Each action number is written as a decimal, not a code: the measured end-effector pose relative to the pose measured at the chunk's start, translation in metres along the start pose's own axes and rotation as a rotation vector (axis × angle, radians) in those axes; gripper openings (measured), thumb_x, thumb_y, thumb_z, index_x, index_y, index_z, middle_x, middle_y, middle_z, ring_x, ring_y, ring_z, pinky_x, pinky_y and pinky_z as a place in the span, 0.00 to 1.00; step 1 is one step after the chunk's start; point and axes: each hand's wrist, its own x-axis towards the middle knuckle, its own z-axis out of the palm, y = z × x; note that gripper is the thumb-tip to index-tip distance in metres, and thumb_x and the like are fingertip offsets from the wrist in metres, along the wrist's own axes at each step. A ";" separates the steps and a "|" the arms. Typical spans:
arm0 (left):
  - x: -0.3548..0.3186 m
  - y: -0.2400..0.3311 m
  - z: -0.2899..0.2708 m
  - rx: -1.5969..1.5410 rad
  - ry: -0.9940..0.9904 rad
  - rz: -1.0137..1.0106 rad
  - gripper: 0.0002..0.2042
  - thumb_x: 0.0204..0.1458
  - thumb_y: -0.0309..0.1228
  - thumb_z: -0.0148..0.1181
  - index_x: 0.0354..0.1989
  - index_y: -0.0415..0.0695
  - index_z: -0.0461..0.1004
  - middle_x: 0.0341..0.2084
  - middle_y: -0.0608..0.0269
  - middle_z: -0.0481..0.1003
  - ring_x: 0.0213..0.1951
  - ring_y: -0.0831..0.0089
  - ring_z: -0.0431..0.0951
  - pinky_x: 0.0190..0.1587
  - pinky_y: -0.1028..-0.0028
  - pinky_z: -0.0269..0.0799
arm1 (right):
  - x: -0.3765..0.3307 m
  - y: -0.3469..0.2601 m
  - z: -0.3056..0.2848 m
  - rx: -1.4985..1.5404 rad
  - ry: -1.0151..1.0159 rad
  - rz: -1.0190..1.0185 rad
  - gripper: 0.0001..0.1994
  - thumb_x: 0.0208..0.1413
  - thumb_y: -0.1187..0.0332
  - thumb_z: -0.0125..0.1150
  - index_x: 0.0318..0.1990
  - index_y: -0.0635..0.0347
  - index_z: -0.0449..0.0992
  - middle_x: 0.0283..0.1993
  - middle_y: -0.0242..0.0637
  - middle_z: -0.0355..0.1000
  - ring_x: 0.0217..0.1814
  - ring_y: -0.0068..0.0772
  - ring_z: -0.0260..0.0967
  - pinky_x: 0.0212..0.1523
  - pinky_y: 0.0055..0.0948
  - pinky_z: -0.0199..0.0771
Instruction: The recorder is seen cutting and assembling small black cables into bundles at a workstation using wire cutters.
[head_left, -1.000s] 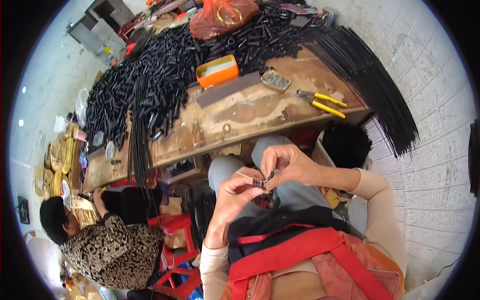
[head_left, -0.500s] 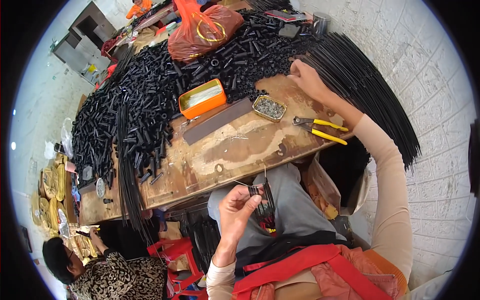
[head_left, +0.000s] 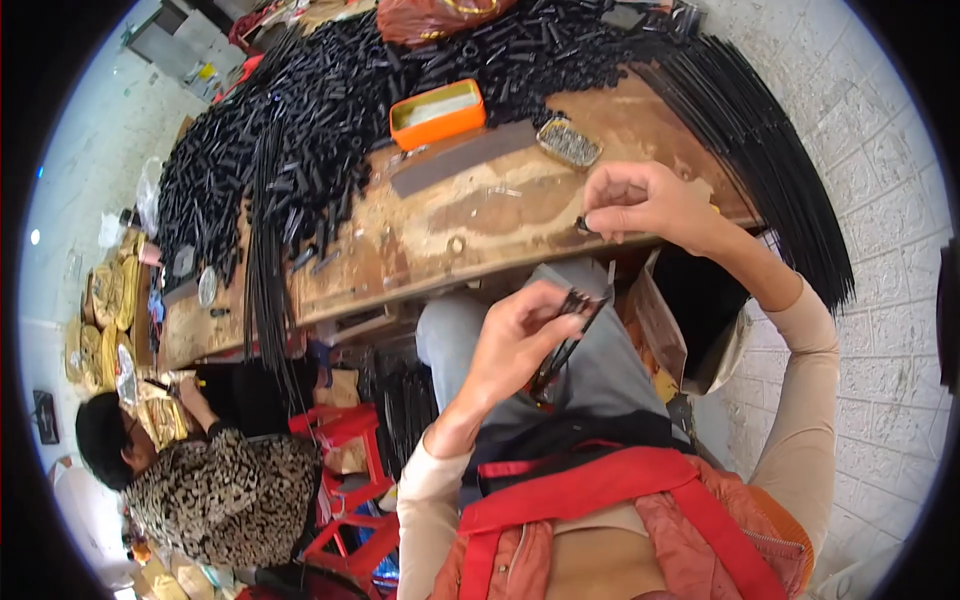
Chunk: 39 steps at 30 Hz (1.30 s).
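L hand point(head_left: 515, 335), over the lap just below the tabletop point(head_left: 480, 215) edge: grip pinches a bundle of thin black rods point(head_left: 570, 325). R hand point(head_left: 640, 200), at the tabletop's near edge: fingertips pressed together on a small dark part point(head_left: 583, 224). Orange tin point(head_left: 437, 112) sits farther back on the tabletop.

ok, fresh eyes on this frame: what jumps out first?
The huge heap of short black tubes covering the far and left parts of the wooden workbench, with a fan of long black rods hanging off its right end. Next, the bright orange tray set against all that black. Nearer the camera, the left hand holds a small bundle of thin black pieces over the lap, while the right hand pinches something small at the bench edge.
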 end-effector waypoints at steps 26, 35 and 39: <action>-0.054 0.013 0.029 0.012 -0.063 0.189 0.14 0.54 0.17 0.58 0.50 0.37 0.73 0.44 0.59 0.78 0.45 0.73 0.78 0.46 0.72 0.77 | -0.076 -0.039 0.056 -0.182 -0.210 -0.221 0.09 0.57 0.75 0.61 0.44 0.67 0.74 0.44 0.37 0.77 0.48 0.25 0.74 0.53 0.26 0.71; -0.053 0.013 0.033 -0.032 -0.043 0.181 0.12 0.55 0.18 0.59 0.48 0.38 0.73 0.41 0.60 0.79 0.45 0.72 0.79 0.45 0.72 0.78 | -0.080 -0.034 0.062 -0.177 -0.077 -0.183 0.07 0.55 0.73 0.65 0.38 0.65 0.76 0.36 0.31 0.74 0.37 0.18 0.70 0.41 0.20 0.72; -0.051 0.012 0.034 -0.102 -0.052 0.174 0.12 0.56 0.18 0.58 0.48 0.38 0.74 0.41 0.66 0.78 0.42 0.82 0.76 0.43 0.79 0.72 | -0.081 -0.034 0.061 -0.179 -0.067 -0.164 0.06 0.54 0.74 0.65 0.38 0.66 0.76 0.36 0.31 0.74 0.38 0.18 0.70 0.42 0.20 0.72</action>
